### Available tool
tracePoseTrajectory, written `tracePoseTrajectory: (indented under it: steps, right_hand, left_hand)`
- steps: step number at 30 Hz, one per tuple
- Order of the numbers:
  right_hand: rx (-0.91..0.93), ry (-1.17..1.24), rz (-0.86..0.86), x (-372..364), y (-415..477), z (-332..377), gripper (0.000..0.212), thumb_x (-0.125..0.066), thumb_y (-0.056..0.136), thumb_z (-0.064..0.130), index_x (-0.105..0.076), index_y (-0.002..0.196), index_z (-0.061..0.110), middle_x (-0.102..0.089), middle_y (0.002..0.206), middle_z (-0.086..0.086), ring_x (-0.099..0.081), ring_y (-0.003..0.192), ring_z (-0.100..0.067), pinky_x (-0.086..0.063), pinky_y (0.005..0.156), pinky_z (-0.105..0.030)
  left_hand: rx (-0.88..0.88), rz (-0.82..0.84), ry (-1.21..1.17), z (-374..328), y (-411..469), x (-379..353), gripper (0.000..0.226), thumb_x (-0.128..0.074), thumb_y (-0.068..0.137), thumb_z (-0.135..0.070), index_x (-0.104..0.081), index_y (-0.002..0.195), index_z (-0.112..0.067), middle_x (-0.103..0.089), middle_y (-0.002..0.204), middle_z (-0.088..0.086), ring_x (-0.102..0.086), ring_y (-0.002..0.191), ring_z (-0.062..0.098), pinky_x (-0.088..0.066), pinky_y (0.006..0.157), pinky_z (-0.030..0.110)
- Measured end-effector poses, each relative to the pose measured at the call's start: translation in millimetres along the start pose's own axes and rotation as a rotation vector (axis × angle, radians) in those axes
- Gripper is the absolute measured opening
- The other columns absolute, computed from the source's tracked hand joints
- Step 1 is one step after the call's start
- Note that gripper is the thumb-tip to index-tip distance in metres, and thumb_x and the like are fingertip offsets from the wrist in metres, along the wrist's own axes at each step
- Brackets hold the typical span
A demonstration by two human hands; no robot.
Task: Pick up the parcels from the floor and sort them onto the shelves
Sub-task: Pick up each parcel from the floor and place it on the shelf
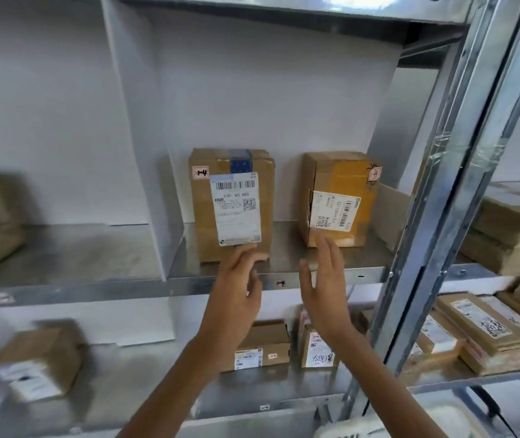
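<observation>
Rectangular cardboard parcels [231,203] upright on galvanised shelf [100,248].

Both bare arms reach up from the bottom edge to the middle of the frame, the left forearm [189,368] rising from bottom centre and the right forearm [375,371] slanting in from the lower right. The left hand [239,279] shows its back, its fingers loosely spread and slightly bent, pointing upward. Just to its right and apart from it, the right hand [325,279] stands with straight fingers held together, its thumb splayed toward the left hand.
</observation>
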State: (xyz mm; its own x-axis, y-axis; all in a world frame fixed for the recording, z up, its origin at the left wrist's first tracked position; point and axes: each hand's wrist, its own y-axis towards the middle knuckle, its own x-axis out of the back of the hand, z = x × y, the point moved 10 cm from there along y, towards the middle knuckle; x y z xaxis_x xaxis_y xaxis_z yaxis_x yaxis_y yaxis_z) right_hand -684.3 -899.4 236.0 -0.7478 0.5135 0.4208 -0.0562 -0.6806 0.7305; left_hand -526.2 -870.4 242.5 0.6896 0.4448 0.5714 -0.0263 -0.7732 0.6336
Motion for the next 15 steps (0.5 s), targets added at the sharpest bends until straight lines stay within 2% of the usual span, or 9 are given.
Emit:
tracePoseTrajectory:
  steps: [1,3,6,9,15]
  right_hand:
    - [0.065,0.009,0.004,-8.5,-4.9,21.8,0.051,-0.05,0.094,0.009,-0.034,0.142,0.014,-0.039,0.143,-0.01,-0.033,0.132,-0.012,-0.029,0.111,-0.026]
    - [0.19,0.053,0.021,-29.9,-17.6,68.1,0.044,-0.05,0.093,0.01,-0.042,0.136,0.012,-0.047,0.137,-0.012,-0.041,0.128,-0.019,-0.035,0.109,-0.03]
    - [0.299,0.16,0.108,-74.4,-46.2,142.1,0.039,-0.051,0.091,0.011,-0.048,0.13,0.015,-0.052,0.133,-0.009,-0.047,0.125,-0.021,-0.037,0.108,-0.034]
    - [0.41,0.287,0.245,-121.4,-88.8,228.8,0.036,-0.047,0.093,0.011,-0.049,0.128,0.017,-0.053,0.129,-0.007,-0.045,0.124,-0.019,-0.035,0.109,-0.031]
    - [0.635,0.501,0.438,-185.9,-201.5,409.6,0.027,-0.046,0.093,0.009,-0.06,0.116,0.008,-0.06,0.114,-0.008,-0.054,0.112,-0.027,-0.042,0.099,-0.036]
  left_hand:
    - [-0.006,-0.028,0.029,4.3,-9.3,20.1,0.033,-0.054,0.089,-0.005,-0.059,0.119,-0.02,-0.048,0.135,-0.005,-0.044,0.128,0.01,-0.035,0.107,0.014]
    - [-0.017,-0.108,0.132,14.5,-30.3,67.8,0.03,-0.055,0.088,-0.005,-0.061,0.114,-0.019,-0.053,0.129,-0.003,-0.051,0.12,0.01,-0.039,0.103,0.016]
    - [0.049,-0.23,0.298,44.9,-74.3,153.1,0.031,-0.056,0.085,0.001,-0.063,0.112,-0.013,-0.059,0.122,0.004,-0.055,0.115,0.019,-0.042,0.103,0.025]
    - [0.203,-0.302,0.463,82.5,-136.7,250.7,0.033,-0.054,0.084,0.004,-0.064,0.111,-0.011,-0.058,0.122,0.007,-0.053,0.117,0.025,-0.045,0.102,0.035]
    - [0.527,-0.434,0.762,118.9,-308.2,444.7,0.033,-0.051,0.082,0.004,-0.064,0.108,-0.011,-0.06,0.12,0.007,-0.052,0.111,0.028,-0.049,0.087,0.042]
